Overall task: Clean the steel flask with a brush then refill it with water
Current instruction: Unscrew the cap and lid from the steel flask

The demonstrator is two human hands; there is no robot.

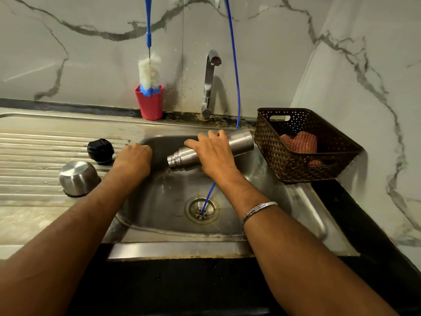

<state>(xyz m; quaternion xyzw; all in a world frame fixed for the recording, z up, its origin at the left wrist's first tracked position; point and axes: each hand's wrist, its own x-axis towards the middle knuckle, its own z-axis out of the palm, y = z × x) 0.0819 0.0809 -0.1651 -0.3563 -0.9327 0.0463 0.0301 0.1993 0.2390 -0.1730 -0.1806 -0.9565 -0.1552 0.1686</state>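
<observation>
Head view: looking down at a steel sink (296, 201) with two bare arms reaching in.
Flask: the steel flask (239, 142) lies almost flat over the sink bowl, its open mouth tipped down to the left, with a little water under the mouth.
Right hand: the right hand (211, 153) is wrapped over the middle of the flask and grips it.
Left hand: the left hand (134, 158) is curled into a fist at the left edge of the bowl; it holds nothing that I can see.
Brush: the bottle brush (149, 71) stands head down in a red cup (150, 106) by the wall.
Lids: a black cap (100, 150) and a steel cup lid (78, 177) sit on the ribbed drainboard, left of the bowl.
Tap: the tap (209, 83) is behind the bowl.
Blue tube: a thin blue tube (234, 65) hangs down into the drain.
Basket: a brown basket (268, 137) with a red cloth (300, 142) sits on the right.
</observation>
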